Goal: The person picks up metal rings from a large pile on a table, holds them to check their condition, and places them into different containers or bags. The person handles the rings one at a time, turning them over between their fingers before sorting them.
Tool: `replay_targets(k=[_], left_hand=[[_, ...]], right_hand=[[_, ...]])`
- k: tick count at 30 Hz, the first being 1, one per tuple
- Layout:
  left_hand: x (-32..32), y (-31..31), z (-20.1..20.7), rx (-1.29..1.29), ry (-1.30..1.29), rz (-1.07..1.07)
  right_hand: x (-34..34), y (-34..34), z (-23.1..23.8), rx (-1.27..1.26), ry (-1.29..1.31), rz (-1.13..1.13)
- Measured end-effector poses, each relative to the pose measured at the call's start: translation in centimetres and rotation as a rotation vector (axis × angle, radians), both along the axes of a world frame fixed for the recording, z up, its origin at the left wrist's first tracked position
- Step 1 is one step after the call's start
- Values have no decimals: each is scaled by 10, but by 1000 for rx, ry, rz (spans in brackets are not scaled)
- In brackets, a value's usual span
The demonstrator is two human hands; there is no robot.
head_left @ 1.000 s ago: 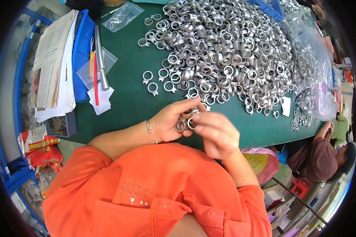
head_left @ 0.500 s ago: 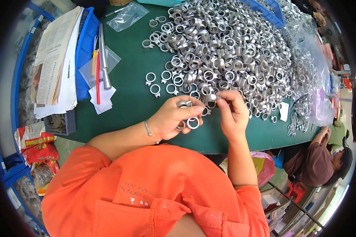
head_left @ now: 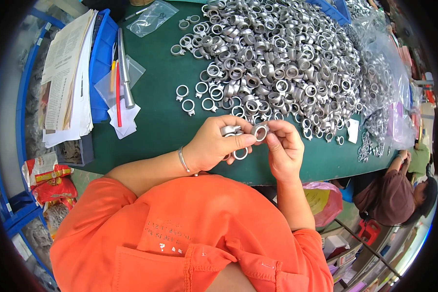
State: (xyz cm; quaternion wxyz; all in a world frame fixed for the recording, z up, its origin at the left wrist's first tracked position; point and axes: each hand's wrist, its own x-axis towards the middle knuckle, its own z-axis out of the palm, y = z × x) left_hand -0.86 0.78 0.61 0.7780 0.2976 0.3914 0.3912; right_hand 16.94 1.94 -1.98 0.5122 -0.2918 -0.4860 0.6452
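In front of me on the green table lies a large heap of grey metal rings [head_left: 287, 63], each with a small lug on its edge where I can make it out. My left hand [head_left: 207, 148] is closed around several metal rings [head_left: 230, 130], some partly hidden by its fingers. Between thumb and fingertips, my right hand [head_left: 286, 153] pinches a single metal ring [head_left: 266, 132] with its round opening facing me. This ring is held close to the left thumb tip, just before the heap's near edge; whether they touch I cannot tell.
At the left stand a blue bin [head_left: 101, 73] and a stack of papers [head_left: 65, 78]. Beside them lie a tapered metal rod [head_left: 124, 73] and a red stick [head_left: 118, 97]. Clear plastic bags [head_left: 399, 87] cover rings at the right. Another person [head_left: 392, 194] sits at far right.
My right hand has drawn its ring slightly down and left, nearer the left hand. The ring has turned from edge-on to showing its opening. My left hand still holds its rings.
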Motion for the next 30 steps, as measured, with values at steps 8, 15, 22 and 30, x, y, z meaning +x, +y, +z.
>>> replay_targets(k=[8,15,22,30], left_hand=[[1,1,-7,656,329,67],[6,-3,-13,624,292,81],[-1,-1,-7,-284,-152,-24],[-1,-7,-22,-471,-501,-146]], right_hand=[[-1,-8,7,-178,-98,17],[2,-7,15,-103,-316,-2],[-5,-11,21,218,-363,-252],[-19,13,29,917,-671,-202]])
